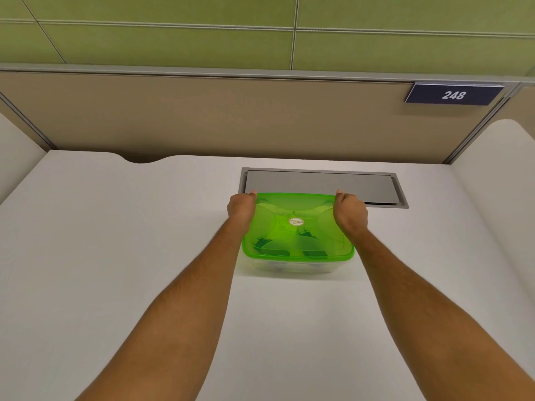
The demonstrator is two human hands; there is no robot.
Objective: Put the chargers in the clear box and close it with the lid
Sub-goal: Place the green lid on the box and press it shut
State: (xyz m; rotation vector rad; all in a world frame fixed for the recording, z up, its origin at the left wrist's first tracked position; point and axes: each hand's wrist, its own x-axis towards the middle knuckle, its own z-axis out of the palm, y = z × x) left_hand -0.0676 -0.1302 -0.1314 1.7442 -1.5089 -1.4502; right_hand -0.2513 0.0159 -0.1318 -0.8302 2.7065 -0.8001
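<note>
A translucent green lid (295, 227) lies over the clear box (289, 267) in the middle of the white desk. Dark chargers (272, 248) show through the lid, inside the box. My left hand (241, 208) grips the lid's far left corner, thumb on the rim. At the far right corner my right hand (350, 211) grips the lid the same way. The near edge of the lid rests on the box rim; whether the far edge is seated is hidden by my hands.
A grey cable hatch (321, 183) is set into the desk (115, 227) just behind the box. A beige partition with a dark sign reading 248 (453, 94) stands at the desk's back edge. White side panels flank the desk.
</note>
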